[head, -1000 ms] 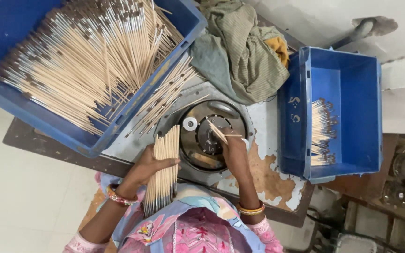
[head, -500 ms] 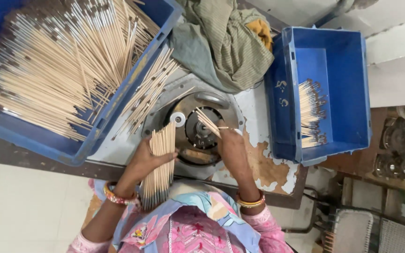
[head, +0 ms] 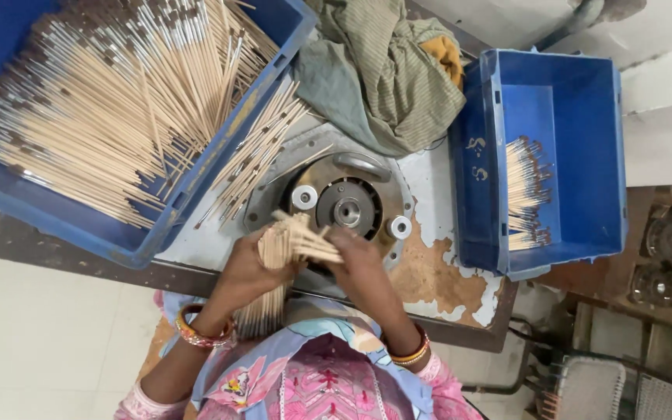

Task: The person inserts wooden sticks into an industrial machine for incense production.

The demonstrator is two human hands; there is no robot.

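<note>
My left hand point(head: 248, 270) grips a bundle of thin wooden brush sticks point(head: 272, 257) upright in front of my body. My right hand point(head: 355, 260) rests beside it and pinches a few sticks point(head: 310, 241) that splay off the top of the bundle. Both hands hover at the near edge of a round metal machine disc point(head: 344, 204) set in the worn table point(head: 441, 284). The lower ends of the bundle hang below the table edge over my pink clothing.
A big blue crate point(head: 138, 225) heaped with several brush sticks fills the upper left; loose sticks point(head: 254, 159) lie beside it. A smaller blue crate point(head: 561, 167) at right holds a small batch of brushes point(head: 524, 194). Crumpled green cloth point(head: 386, 74) lies behind the disc.
The bundle in my left hand has shifted right, closer to the disc. My right hand has come back from the disc to the bundle's top and now pinches a few sticks there.
</note>
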